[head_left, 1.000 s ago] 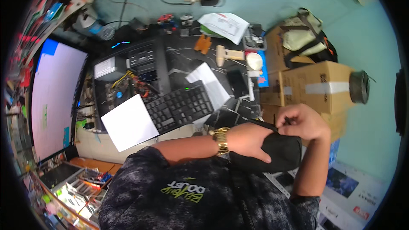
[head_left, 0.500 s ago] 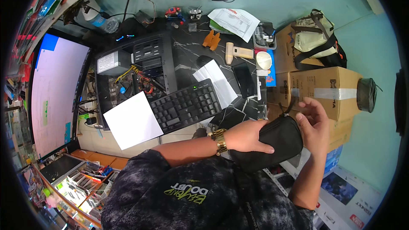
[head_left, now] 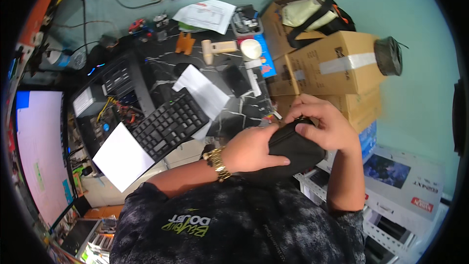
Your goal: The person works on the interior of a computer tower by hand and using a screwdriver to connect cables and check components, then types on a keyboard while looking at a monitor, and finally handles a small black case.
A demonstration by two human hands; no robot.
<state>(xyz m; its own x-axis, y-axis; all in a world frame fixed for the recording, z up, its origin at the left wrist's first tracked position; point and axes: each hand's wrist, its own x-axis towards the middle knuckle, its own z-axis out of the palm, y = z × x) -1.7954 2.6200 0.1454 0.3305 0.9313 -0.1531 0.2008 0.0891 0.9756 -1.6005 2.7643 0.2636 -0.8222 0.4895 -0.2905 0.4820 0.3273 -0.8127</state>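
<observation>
A soft black zip pouch is held close in front of my body. My left hand, with a gold watch on its wrist, wraps around the pouch's left side, its thumb lying over the front. At the top edge, my right hand is closed with bent fingers and thumb gripping the pouch beside the zip. The zip pull is hidden by these fingers, and the inside of the pouch does not show.
A black keyboard and white sheet lie beside an opened computer case. On the marbled desk are a phone and wooden-coloured tool. Cardboard boxes are stacked right; a monitor stands left.
My right hand has gone from open beside the pouch to gripping its top edge. The view has turned, so the desk things appear farther left and higher.
</observation>
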